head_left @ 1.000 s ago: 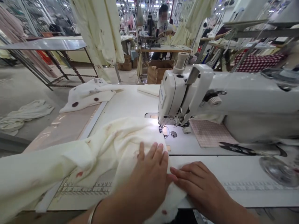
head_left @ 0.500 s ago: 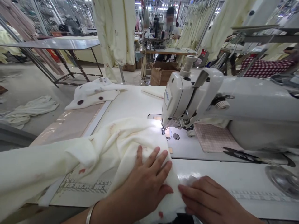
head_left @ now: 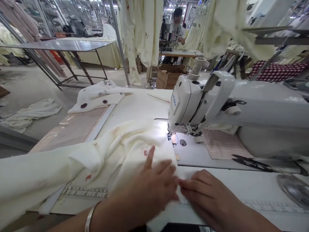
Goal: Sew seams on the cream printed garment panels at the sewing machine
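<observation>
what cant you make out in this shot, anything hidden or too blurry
Head view only:
The left hand is motion-blurred, so its hold on the cream fabric is unclear.
The fabric's lower end is cut off by the bottom edge.
The needle is too small and lost in lamp glare.
The sewing machine's right end is cut off by the right edge.
The far co-worker's hands are too small.

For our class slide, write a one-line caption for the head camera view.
Left hand and right hand press spotted cream fabric on the white table of an industrial sewing machine.
</observation>
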A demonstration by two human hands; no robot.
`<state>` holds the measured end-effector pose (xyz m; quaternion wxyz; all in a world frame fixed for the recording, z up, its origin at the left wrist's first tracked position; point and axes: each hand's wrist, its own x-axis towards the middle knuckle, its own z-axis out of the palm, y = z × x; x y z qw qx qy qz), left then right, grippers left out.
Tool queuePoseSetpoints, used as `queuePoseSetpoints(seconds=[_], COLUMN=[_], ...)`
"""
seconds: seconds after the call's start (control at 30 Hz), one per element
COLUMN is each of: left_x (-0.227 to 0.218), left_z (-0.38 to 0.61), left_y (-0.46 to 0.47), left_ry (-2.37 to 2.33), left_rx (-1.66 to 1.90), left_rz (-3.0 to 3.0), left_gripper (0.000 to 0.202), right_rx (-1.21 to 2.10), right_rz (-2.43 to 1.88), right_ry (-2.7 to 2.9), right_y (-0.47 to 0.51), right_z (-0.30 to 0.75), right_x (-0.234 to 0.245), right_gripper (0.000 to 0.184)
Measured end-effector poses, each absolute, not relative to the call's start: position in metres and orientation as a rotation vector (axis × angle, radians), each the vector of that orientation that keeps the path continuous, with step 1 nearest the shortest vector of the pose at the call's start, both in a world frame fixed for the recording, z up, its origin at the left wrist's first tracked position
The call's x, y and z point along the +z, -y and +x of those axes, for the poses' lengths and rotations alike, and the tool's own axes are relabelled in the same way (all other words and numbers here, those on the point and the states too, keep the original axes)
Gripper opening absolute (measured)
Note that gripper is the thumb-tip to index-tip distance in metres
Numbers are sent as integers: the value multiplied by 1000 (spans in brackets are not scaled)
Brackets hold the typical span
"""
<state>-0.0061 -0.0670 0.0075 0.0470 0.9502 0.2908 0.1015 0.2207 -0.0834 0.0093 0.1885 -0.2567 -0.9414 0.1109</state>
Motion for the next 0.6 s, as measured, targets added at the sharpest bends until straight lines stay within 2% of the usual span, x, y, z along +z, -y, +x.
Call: queuePoseSetpoints(seconds=[0.1,0.23,0.43,0.6], left_x=[3,2,5,5], left_z=[0,0,-8,-19], left_y=[80,85,75,39], left_ry=[-803,-941,-992,-953], left_rx=[370,408,287,332], left_rz=[2885,2723,2792,2818], left_gripper=[32,32,38,36], right_rx=[368,338,62,-16], right_rz=[-744,-744,-707,-720], right_ry=[2616,2654,2678,2614], right_y=[83,84,80,52], right_z=[221,221,215,209], right_x=[7,11,17,7], right_gripper=[29,28,22,17])
